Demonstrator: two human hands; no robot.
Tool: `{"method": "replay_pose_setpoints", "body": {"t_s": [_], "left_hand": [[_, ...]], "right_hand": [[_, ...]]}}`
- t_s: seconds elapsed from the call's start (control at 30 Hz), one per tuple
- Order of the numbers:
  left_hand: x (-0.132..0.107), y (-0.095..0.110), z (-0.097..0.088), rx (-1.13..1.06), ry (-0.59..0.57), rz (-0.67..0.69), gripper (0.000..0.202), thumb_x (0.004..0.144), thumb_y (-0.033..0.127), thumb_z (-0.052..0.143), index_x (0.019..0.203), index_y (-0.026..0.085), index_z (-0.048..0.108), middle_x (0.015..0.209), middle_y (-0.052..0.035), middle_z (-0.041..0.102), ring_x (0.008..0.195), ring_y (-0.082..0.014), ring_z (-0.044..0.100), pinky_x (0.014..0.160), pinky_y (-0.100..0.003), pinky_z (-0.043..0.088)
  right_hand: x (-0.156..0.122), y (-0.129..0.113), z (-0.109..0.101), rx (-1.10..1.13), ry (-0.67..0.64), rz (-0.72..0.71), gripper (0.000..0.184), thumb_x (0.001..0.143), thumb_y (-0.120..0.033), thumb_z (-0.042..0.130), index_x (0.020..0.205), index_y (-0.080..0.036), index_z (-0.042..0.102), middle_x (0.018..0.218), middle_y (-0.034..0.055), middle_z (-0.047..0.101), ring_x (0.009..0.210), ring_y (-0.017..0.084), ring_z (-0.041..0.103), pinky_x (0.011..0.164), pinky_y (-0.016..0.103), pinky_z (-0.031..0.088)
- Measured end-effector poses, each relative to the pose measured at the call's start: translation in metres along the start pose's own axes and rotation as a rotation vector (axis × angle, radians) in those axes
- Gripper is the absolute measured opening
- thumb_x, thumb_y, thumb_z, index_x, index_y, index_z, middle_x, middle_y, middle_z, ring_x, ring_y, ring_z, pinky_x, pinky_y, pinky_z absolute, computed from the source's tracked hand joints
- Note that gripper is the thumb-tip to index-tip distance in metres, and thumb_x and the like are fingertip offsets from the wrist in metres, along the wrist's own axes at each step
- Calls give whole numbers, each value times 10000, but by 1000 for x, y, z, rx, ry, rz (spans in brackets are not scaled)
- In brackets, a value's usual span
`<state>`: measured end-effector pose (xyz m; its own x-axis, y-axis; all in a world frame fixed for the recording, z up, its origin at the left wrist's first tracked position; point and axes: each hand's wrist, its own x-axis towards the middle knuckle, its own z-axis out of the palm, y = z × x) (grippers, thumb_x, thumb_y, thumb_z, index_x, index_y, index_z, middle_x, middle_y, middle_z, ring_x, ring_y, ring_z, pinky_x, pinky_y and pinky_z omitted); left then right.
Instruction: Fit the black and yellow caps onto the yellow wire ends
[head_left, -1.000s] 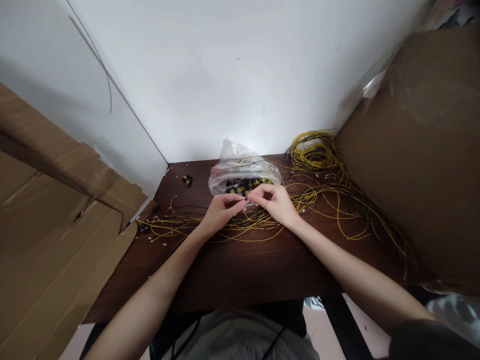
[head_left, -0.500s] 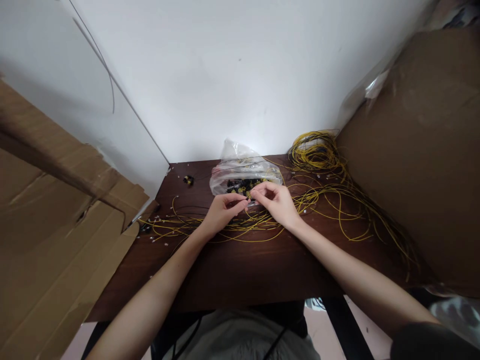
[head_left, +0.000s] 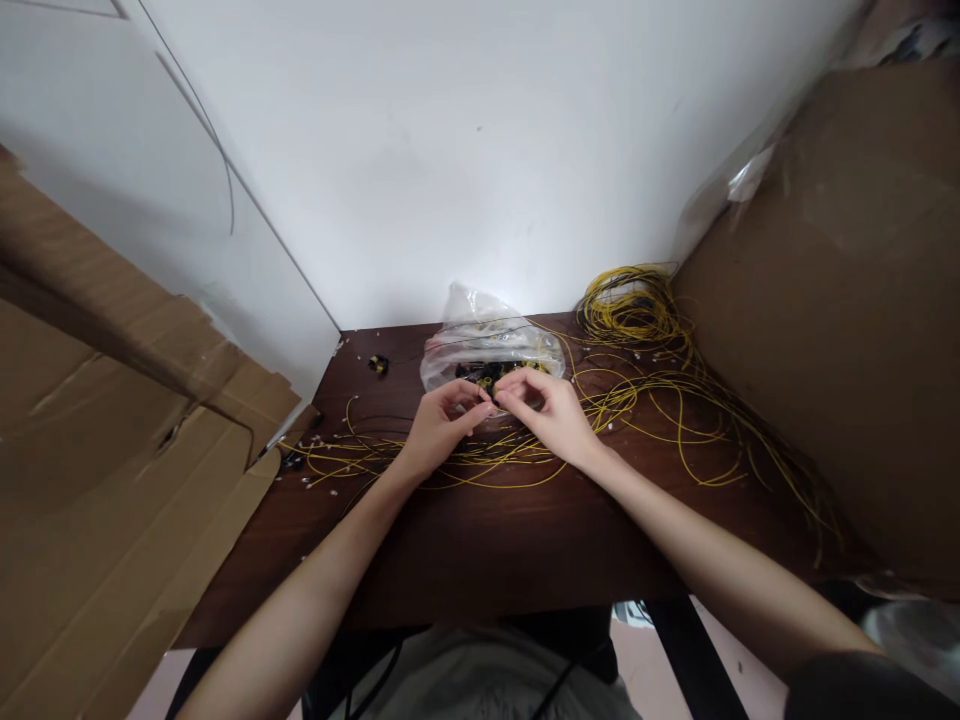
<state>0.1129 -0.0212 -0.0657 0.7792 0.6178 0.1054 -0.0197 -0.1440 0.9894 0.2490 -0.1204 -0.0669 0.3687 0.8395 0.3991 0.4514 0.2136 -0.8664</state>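
Note:
My left hand [head_left: 446, 422] and my right hand [head_left: 546, 408] meet fingertip to fingertip over the middle of the table. Both are pinched closed, and whatever small piece lies between the fingertips is too small to make out. Just behind them lies a clear plastic bag [head_left: 487, 345] with its mouth toward me. Small black and yellow parts [head_left: 472, 372] fill its opening, partly covered by my fingers. Beneath my hands, long yellow and black wires [head_left: 517, 455] run crosswise over the dark wooden table [head_left: 517, 545].
A coil of yellow and black wire [head_left: 626, 305] lies at the back right. One small black and yellow bundle [head_left: 378, 364] rests back left, among scattered white bits. Cardboard [head_left: 112, 480] stands at the left, a large cardboard box [head_left: 840, 320] at the right, a white wall [head_left: 450, 150] behind.
My fingertips have drawn slightly closer together, and my right hand has tilted a little. The view has shifted slightly; the bag and wires lie as before.

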Motion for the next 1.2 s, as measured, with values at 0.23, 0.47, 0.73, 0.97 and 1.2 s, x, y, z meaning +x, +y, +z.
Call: {"method": "replay_pose_setpoints", "body": {"t_s": [0.23, 0.47, 0.73, 0.97, 1.2], "left_hand": [[1, 1, -2, 40, 117, 72, 201, 706, 317, 682, 721, 136, 597, 680, 6, 591, 475, -46, 448, 465, -182, 407], [1, 4, -2, 62, 173, 60, 197, 699, 322, 682, 754, 136, 649, 682, 10, 616, 480, -46, 450, 498, -189, 412], [1, 4, -3, 104, 169, 24, 204, 681, 320, 695, 748, 128, 679, 653, -4, 630, 489, -64, 452, 491, -196, 379], [1, -5, -3, 174, 129, 101, 212, 698, 313, 683, 820, 141, 676, 696, -14, 625, 579, -88, 500, 553, -205, 406], [1, -5, -1, 149, 115, 89, 197, 747, 335, 626, 802, 148, 599, 734, -11, 611, 591, -88, 523, 512, -184, 413]], "right_hand": [[-3, -2, -3, -218, -70, -141, 117, 834, -256, 560, 842, -173, 643, 748, 25, 608, 668, 124, 549, 578, 237, 418], [-2, 0, -6, -261, -62, -150, 107, 827, -207, 545, 798, -164, 639, 742, 23, 601, 653, 117, 536, 590, 234, 414], [-3, 1, -6, -288, -52, -158, 105, 820, -187, 530, 777, -168, 625, 734, 19, 593, 634, 114, 524, 573, 229, 397], [-5, 1, -1, -326, -91, -171, 113, 825, -182, 514, 751, -172, 599, 727, 13, 576, 608, 110, 507, 573, 233, 385], [-3, 4, -7, -428, -114, -195, 138, 843, -201, 501, 797, -181, 629, 785, 31, 602, 652, 126, 539, 610, 248, 405]]}}
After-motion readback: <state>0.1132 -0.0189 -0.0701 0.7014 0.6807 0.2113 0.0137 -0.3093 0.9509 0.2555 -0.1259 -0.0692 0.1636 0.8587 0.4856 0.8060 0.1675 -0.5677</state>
